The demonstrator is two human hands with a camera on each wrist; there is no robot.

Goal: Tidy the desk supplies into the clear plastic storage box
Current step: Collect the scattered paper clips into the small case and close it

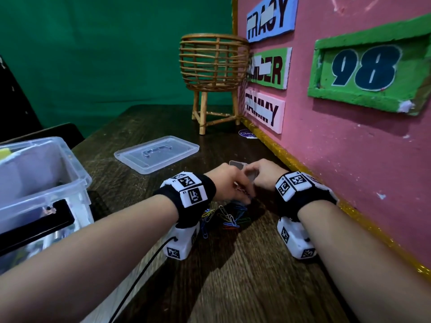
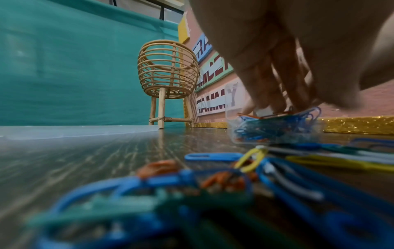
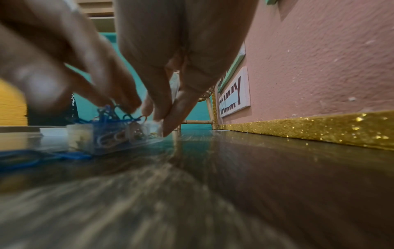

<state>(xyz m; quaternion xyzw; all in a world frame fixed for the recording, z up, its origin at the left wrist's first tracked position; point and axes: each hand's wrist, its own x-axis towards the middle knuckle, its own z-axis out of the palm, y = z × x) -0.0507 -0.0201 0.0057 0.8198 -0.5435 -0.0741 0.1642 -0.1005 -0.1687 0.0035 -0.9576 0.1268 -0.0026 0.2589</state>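
A small clear case (image 2: 275, 133) full of coloured paper clips sits on the wooden desk (image 1: 245, 276), near the pink board (image 1: 349, 148) at 3 o'clock. The left hand (image 1: 229, 181) reaches down with its fingers (image 2: 277, 94) bunched, tips pinching clips at the heaped top of the case. The right hand (image 1: 264, 174) has its fingers (image 3: 170, 104) curled down against the case's far end, steadying it; how tight the hold is I cannot tell. More loose paper clips (image 1: 229, 216) lie scattered at 6 o'clock from the case, between the wrists. The big clear storage box (image 1: 46, 183) stands at 9 o'clock with things inside, its lid (image 1: 156, 153) lying flat at 11 o'clock. A wicker basket (image 1: 213, 64) on legs stands at 12 o'clock.
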